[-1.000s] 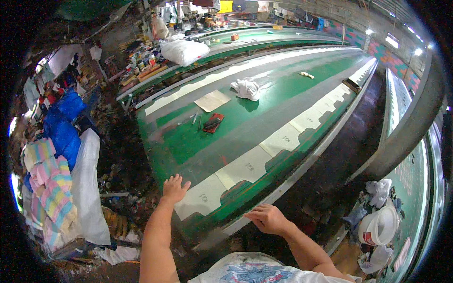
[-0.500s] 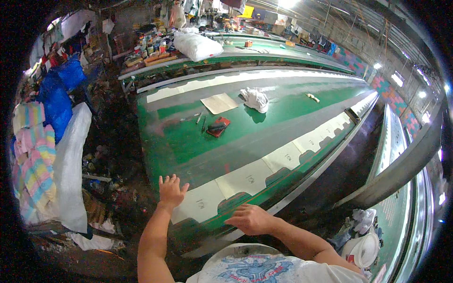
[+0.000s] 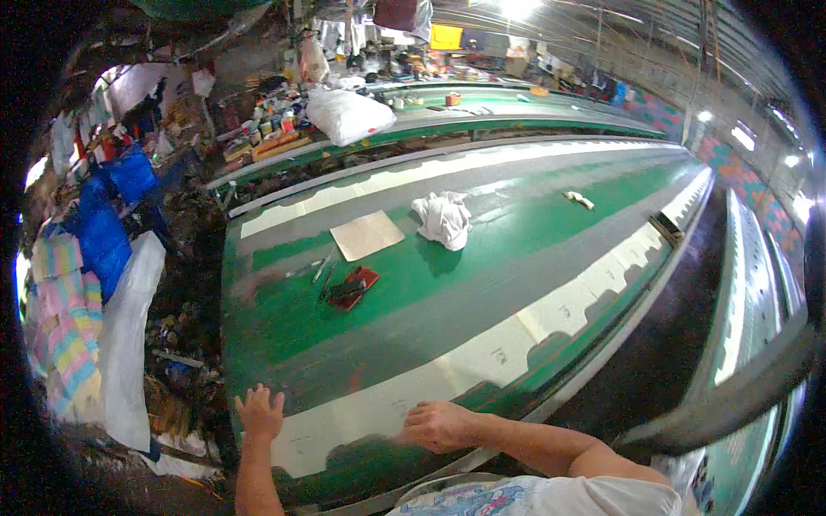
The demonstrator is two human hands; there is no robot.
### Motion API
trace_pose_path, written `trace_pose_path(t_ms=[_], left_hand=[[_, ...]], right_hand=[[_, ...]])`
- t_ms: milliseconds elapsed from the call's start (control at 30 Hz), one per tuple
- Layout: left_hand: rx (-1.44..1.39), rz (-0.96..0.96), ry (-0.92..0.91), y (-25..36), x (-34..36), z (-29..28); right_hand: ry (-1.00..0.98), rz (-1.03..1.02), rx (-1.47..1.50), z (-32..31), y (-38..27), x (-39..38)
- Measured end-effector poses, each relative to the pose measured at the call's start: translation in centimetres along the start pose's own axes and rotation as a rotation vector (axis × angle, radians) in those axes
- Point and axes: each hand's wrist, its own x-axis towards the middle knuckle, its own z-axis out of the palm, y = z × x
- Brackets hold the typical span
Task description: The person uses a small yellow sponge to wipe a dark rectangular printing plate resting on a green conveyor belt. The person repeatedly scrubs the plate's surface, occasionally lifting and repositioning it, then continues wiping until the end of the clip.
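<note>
My left hand [image 3: 261, 414] rests at the near left end of a long green table [image 3: 288, 344], fingers spread, beside the corner of a cream fabric panel [image 3: 314, 439]. This panel is the closest in a row of flat pieces along the table's near edge, with notched lower edges and small dark printed marks. My right hand [image 3: 440, 427] is at the notched edge of the row, to the right of the left hand. Its fingers are curled in; whether anything is between them is hidden.
Farther in on the table lie a red tray [image 3: 361, 284] with a dark tool, a brown sheet [image 3: 367, 236] and a crumpled white cloth [image 3: 441, 219]. A dark block [image 3: 667, 229] sits on the near edge farther along. Striped bundles [image 3: 64, 318] are stacked at left.
The view has shifted, so the table sits lower and more to the left. My left hand stays spread near the row's end; my right hand's fingers are more curled at the panel edge.
</note>
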Motion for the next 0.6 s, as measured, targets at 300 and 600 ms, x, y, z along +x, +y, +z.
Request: trace_pose_path(t_ms=[300,600], left_hand=[[-0.168,-0.132,0.089,19.5,-8.3,0.1],[-0.092,0.152,0.071,31.1,-13.2,-2.0]], right_hand=[[0.168,0.272,0.125,-8.5,8.1,-20.7],[0.320,0.276,0.236,-8.6,9.4,-25.2]])
